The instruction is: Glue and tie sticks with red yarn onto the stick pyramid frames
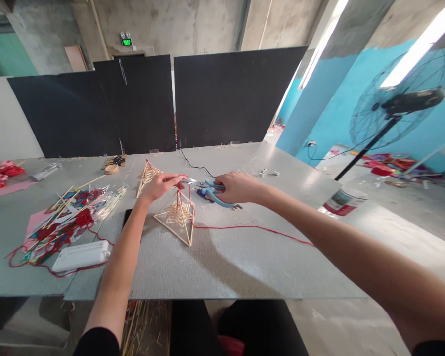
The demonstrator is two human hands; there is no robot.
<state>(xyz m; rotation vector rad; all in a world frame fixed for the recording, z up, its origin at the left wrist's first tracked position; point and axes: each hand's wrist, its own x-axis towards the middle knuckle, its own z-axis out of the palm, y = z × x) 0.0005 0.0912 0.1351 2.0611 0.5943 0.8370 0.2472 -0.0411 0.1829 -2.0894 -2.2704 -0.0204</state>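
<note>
Black-clad legs (pixel 263 326) sit below the bench (pixel 237 272), where a stick pyramid (pixel 180 213) stands just under the nearer left hand (pixel 164 185), which pinches red string (pixel 244 226), the right hand (pixel 239 187) holding scissors (pixel 210 190) lengthwise leftward, toward those fingers.

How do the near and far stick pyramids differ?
Position: the near pyramid sits below the left hand; the far pyramid stands farther back.
Visibility: the near pyramid shows its base out to the front corner; the far pyramid is partly hidden by that hand.
String: the near pyramid has a long red string beside it; the far pyramid shows just a red tip.
Shared: pale sticks, tapering upward, red at the top.
</note>
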